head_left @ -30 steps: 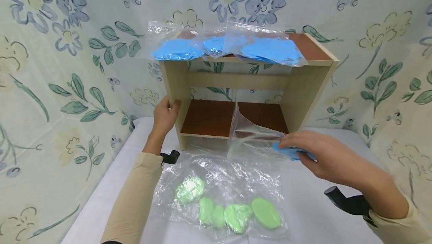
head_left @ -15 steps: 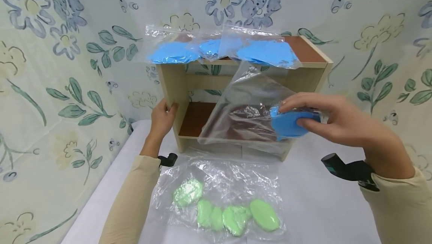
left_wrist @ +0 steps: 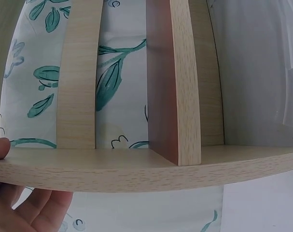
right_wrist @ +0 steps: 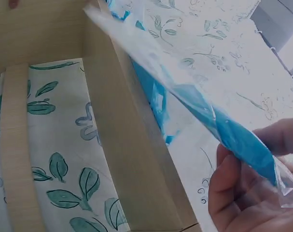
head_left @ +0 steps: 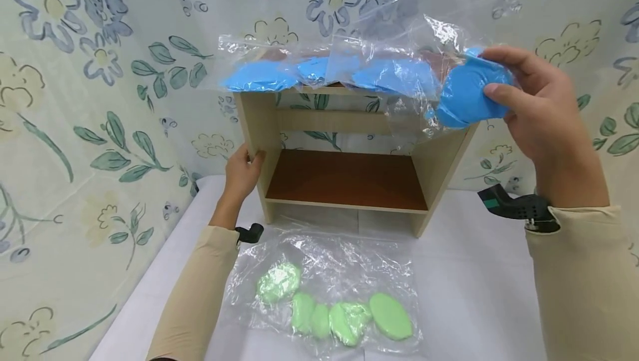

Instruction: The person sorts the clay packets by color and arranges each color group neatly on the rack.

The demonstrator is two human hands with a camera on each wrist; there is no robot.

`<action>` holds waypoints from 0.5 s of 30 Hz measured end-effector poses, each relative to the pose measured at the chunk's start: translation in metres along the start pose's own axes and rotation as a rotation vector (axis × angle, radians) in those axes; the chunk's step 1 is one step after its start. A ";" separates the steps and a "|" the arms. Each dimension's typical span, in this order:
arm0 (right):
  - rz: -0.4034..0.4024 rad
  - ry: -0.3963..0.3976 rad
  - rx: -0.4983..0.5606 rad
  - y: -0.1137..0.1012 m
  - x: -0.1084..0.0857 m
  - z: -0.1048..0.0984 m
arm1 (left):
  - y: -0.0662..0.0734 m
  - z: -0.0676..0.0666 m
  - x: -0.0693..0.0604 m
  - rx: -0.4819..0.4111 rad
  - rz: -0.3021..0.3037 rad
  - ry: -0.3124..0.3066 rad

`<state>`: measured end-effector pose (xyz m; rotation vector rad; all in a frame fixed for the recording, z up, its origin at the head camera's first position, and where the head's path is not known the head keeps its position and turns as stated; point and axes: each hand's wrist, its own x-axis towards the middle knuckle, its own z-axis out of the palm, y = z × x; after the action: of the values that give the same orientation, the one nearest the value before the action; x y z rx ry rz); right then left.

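My left hand (head_left: 242, 177) grips the left side panel of a small wooden shelf unit (head_left: 346, 181); in the left wrist view its thumb lies inside the panel (left_wrist: 122, 176) and its fingers outside. High at the right, my right hand (head_left: 546, 108) pinches a clear plastic bag with blue contents (head_left: 471, 92) between thumb and fingers. The bag's loose end spreads over the right part of the unit's top, in front of a bag lying there. The right wrist view shows the held bag (right_wrist: 240, 142) edge-on. What the blue contents are cannot be made out.
Several clear bags with blue contents (head_left: 262, 76) lie along the unit's top, overhanging its front edge. A large clear bag of green oval pieces (head_left: 391, 316) lies on the white-covered table (head_left: 479, 283) in front. Floral-patterned cloth (head_left: 120, 206) surrounds the table.
My right hand has lifted the bag of blue contents from in front of the lower shelf up to the unit's top right. My left hand keeps its grip on the side panel.
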<state>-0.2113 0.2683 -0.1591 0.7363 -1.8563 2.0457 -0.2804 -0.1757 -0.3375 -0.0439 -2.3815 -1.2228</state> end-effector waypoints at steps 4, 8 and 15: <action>0.162 0.057 -0.008 -0.001 0.016 -0.006 | -0.001 0.001 -0.001 -0.001 0.002 0.007; 0.281 0.041 -0.048 -0.007 0.038 -0.009 | -0.002 0.002 -0.002 -0.011 0.001 0.019; 0.154 0.023 0.070 -0.009 0.070 0.013 | -0.003 0.000 -0.005 -0.011 -0.027 0.011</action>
<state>-0.2620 0.2473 -0.1135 0.6005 -1.8905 2.2130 -0.2766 -0.1763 -0.3423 -0.0081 -2.3733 -1.2455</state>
